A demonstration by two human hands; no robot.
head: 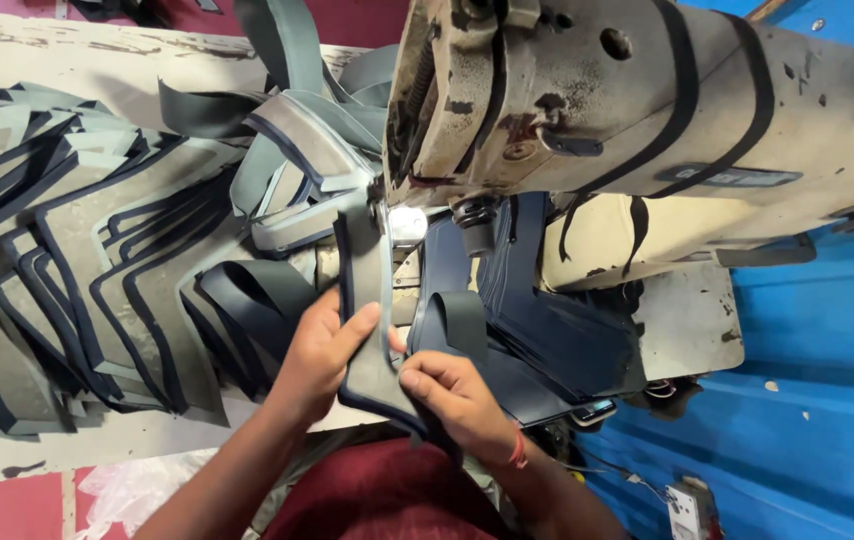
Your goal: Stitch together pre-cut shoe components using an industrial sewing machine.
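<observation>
Left hand (315,362) grips the left edge of a grey piece (367,300) with dark blue binding, thumb laid across its face, fingers curled beneath. Right hand (455,398) pinches the lower end of the same piece, thumb and forefinger closed on the bound edge; a red band sits at that wrist. The piece runs from both hands up to the needle area of a worn cream sewing machine (587,110), near the middle of the table (77,450), its upper end lying under or just beside the presser foot (405,225); the exact contact is hard to make out. A lamp glare marks that spot.

A fanned stack (77,270) of like grey pieces with blue edging covers the left half of the table, reaching toward its near edge. More joined pieces (307,150) hang off the back of the machine head. Dark blue cloth (537,320) lies heaped on the machine bed, right of the hands. Blue floor (817,400) beyond the table's right edge.
</observation>
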